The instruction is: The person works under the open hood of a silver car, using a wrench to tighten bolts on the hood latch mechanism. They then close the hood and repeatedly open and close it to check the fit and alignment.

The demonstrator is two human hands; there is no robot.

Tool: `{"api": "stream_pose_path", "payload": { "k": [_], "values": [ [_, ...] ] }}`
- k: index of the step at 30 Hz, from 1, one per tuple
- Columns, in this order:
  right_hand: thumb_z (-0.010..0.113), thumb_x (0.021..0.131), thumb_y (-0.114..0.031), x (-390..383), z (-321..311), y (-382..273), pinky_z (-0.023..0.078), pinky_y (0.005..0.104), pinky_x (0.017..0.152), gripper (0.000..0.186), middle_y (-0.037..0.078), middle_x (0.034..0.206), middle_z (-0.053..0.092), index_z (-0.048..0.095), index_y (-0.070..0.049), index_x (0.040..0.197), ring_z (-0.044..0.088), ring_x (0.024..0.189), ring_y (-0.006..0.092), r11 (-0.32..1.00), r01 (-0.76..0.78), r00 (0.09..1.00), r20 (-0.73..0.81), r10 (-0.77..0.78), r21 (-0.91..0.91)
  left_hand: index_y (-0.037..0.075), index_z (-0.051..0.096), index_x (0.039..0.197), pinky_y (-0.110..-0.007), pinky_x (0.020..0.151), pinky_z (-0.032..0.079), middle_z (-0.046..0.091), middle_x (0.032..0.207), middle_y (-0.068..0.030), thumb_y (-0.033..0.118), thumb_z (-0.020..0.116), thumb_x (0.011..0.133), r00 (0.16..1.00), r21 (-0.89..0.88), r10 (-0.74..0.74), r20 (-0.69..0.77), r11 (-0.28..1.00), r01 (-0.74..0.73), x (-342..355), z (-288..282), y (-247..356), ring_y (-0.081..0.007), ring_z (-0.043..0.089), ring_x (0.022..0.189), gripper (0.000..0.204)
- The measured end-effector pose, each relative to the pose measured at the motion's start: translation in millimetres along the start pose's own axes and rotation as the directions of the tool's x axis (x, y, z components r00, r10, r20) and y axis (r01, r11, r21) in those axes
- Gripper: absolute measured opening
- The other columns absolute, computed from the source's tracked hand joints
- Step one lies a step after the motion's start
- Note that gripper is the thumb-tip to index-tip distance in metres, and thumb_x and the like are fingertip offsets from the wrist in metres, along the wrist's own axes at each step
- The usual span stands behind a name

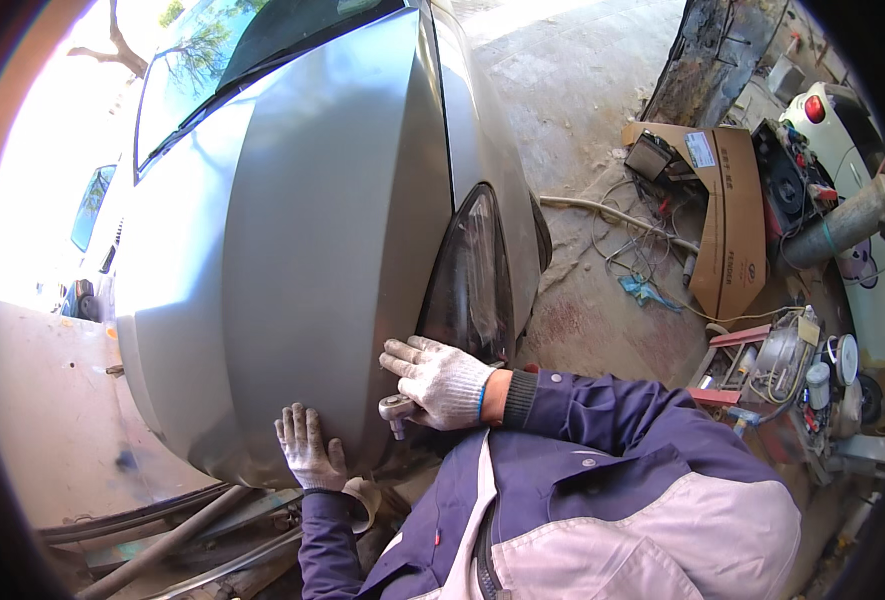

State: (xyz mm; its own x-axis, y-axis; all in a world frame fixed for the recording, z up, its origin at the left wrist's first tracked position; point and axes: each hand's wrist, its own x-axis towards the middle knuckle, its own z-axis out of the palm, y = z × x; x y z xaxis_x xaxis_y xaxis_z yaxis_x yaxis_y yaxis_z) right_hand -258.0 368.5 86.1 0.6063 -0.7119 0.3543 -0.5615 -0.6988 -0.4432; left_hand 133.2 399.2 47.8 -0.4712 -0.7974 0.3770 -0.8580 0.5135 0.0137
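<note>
A silver car hood (292, 220) fills the centre, with a dark headlight (472, 270) along its right side. My left hand (307, 450), in a soiled white knit glove, rests with fingers spread on the hood's front edge. Higher and to the right, my right hand (437, 385), gloved the same way, has its fingers on the hood beside the headlight's lower end. A metal ratchet with a socket (398, 414) is held under that hand; its handle is hidden by the glove.
At right lie a torn cardboard box (722, 230), cables, a hose, a tool pile (792, 370), a metal pipe and a white vehicle (817, 120). A pale panel (42, 400) and metal bars stand at lower left, another car beyond the hood.
</note>
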Motion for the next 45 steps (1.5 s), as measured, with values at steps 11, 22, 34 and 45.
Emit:
{"api": "stream_pose_path", "payload": {
  "k": [11,22,34,45],
  "values": [
    [0.078,0.094,-0.035,-3,6,-5,0.045,0.0557,0.130,0.031,0.026,0.161,0.065,0.087,-0.022,0.121,0.056,0.157,0.0441,1.000,-0.016,0.999,-0.038,0.016,-0.007,0.001,0.044,0.174,-0.067,0.140,0.020,0.040,0.182,-0.0265,0.047,0.048,0.118,0.995,0.054,-0.103,-0.012,0.993,0.103,9,5,33,-0.0497,0.033,0.171,0.072],
    [0.077,0.098,-0.033,-13,-33,25,0.056,0.0512,0.113,0.029,0.017,0.121,0.080,0.085,-0.009,0.112,0.072,0.130,0.0396,0.954,0.004,0.998,0.060,-0.023,0.300,-0.003,0.041,0.175,-0.063,0.141,0.018,0.034,0.185,-0.0278,0.049,0.049,0.119,0.954,0.094,-0.299,0.015,0.950,0.297,38,13,96,-0.0485,0.028,0.173,0.077],
    [0.077,0.101,-0.022,-134,-177,222,0.061,0.0473,0.083,0.018,0.013,0.093,0.075,0.077,-0.014,0.117,0.076,0.092,0.0385,0.829,-0.222,0.973,0.058,0.225,0.513,-0.008,0.042,0.171,-0.061,0.140,0.026,0.041,0.179,-0.0318,0.040,0.067,0.112,0.905,0.254,-0.417,-0.087,0.869,0.425,237,67,193,-0.0492,0.036,0.169,0.080],
    [0.077,0.107,-0.020,-178,-232,318,0.062,0.0381,0.083,0.021,0.013,0.096,0.083,0.079,-0.001,0.116,0.078,0.086,0.0188,0.375,-0.624,0.677,0.235,0.697,0.685,-0.005,0.041,0.170,-0.059,0.139,0.029,0.042,0.178,-0.0314,0.047,0.080,0.101,0.934,0.344,-0.355,-0.044,0.872,0.348,466,131,233,-0.0467,0.038,0.167,0.095]
  ]
}}
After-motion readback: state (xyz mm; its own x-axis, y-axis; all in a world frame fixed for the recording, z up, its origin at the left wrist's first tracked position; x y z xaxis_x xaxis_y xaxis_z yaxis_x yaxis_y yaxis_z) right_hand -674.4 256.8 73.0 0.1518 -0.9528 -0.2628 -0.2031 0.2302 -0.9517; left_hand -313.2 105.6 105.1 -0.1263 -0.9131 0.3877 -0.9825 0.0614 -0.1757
